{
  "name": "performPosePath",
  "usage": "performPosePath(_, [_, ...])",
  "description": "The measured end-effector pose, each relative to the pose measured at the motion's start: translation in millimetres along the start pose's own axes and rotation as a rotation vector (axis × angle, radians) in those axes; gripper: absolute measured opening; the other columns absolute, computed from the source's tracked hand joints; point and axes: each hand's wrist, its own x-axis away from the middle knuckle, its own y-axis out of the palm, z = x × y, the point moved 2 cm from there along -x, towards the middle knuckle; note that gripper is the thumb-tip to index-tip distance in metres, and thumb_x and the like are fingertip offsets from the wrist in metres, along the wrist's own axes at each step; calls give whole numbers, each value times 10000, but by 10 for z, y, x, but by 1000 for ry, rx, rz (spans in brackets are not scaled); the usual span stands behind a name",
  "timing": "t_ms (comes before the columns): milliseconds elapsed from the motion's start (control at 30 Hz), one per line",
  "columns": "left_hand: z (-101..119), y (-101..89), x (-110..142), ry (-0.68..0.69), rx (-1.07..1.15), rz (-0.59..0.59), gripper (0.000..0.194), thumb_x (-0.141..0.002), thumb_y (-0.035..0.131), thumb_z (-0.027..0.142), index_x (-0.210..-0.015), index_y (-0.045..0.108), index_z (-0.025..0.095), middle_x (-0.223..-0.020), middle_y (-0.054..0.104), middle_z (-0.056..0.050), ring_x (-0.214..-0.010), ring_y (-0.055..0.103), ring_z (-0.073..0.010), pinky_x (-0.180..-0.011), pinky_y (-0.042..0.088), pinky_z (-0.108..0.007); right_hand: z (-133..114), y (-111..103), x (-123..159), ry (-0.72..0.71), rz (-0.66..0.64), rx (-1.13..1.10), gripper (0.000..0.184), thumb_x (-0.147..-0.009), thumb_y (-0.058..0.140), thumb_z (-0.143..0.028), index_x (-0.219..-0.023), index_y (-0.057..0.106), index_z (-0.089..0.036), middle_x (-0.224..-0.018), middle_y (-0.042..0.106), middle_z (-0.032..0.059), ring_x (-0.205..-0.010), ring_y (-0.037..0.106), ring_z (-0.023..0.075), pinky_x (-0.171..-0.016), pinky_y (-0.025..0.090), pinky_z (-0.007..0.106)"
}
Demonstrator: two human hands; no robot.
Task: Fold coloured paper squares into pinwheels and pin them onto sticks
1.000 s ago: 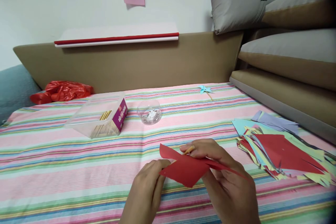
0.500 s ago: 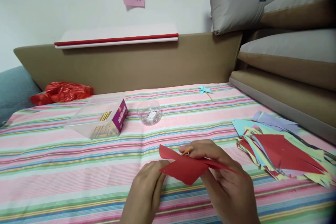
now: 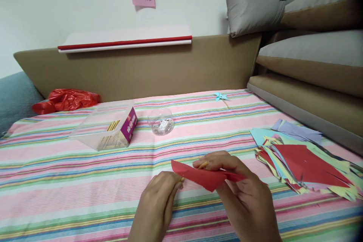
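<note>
Head view: the person's right hand (image 3: 246,194), thumb and fingers nearly closed, grips red paper (image 3: 204,179) at lower centre; the left hand (image 3: 157,198), fingers curled in, pinches a mostly hidden tan stick (image 3: 183,179). Beyond, a paper pile (image 3: 304,162) lies lower right, a clear box (image 3: 86,135) centre-left.

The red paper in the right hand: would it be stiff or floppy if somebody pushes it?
The red paper would probably bend easily, as it looks thin and its surface curves. Being just a sheet, it is likely light. It may also crease where the right hand grips it.
</note>
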Motion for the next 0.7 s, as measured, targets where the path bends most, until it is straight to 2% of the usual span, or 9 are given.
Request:
performPosePath(133, [-60,15,31,13,-11,-37,271,-994,469,96,-1173,585,265,-899,689,-21,-805,676,-185,-694,524,-273,-5,-3,-1,66,11,-25,113,-982,596,-214,-980,694,-272,-993,743,29,-974,708,189,-860,597,312])
performPosePath(233, [-83,13,39,10,-16,-59,267,-995,467,81,-1173,560,257,-955,680,-39,-917,676,-199,-764,528,-287,12,-5,3,115,40,-49,80,-974,622,-251,-971,701,-259,-994,748,47,-996,708,211,-841,613,325])
performPosePath(500, [-98,-18,32,38,-93,10,309,-966,448,20,-1158,567,231,-970,700,-45,-861,652,-190,-739,511,-287,40,23,16,209,19,-142,67,-969,637,-301,-981,683,-254,-1041,764,63,-1011,726,236,-833,628,346])
performPosePath(700, [-108,-31,47,83,-170,67,325,-940,460,-9,-1145,581,211,-993,719,-60,-888,661,-197,-773,517,-301,33,30,21,164,23,-133,35,-964,646,-279,-945,671,-263,-995,768,41,-983,734,229,-816,627,344])
